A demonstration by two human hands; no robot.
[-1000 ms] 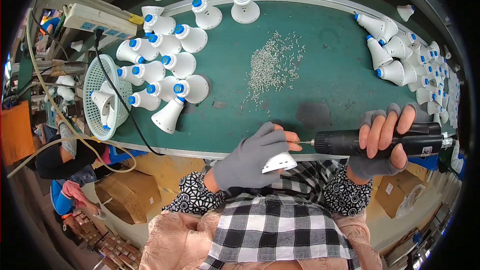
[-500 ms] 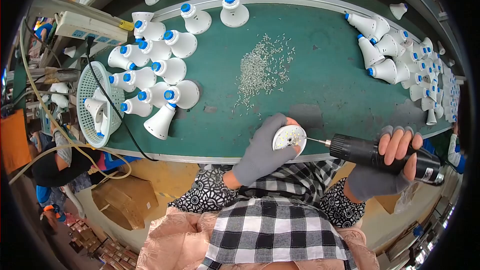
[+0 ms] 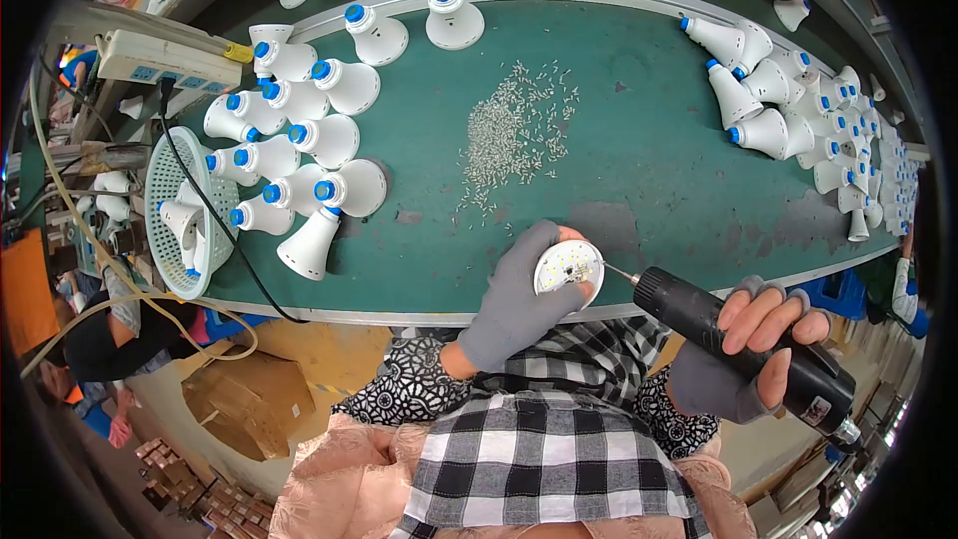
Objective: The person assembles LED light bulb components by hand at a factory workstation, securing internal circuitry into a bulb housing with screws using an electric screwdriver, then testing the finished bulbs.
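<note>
My left hand (image 3: 519,284), in a grey fingerless glove, grips a white lamp housing (image 3: 568,274) near the table's front edge. Its open round face is turned up toward me and shows a circuit board with small yellow LEDs. In my right hand (image 3: 743,344), gloved the same way, lies a black electric screwdriver (image 3: 699,311), fingers wrapped round its body. The thin bit points left, its tip at the right rim of the housing; whether it touches a screw is too small to tell. Beyond my hands a pile of small screws (image 3: 509,135) is spread on the green table (image 3: 419,160).
White lamp housings with blue caps (image 3: 354,188) stand at the left, and more (image 3: 758,90) crowd the right. A pale green basket (image 3: 160,180) holds a few parts at the left edge. A black cable (image 3: 205,202) runs down from a power strip (image 3: 150,62).
The screwdriver has tilted, its rear end lower and its front shifted left. The lamp housing in my left hand has moved slightly left. The whole view has shifted a little.
</note>
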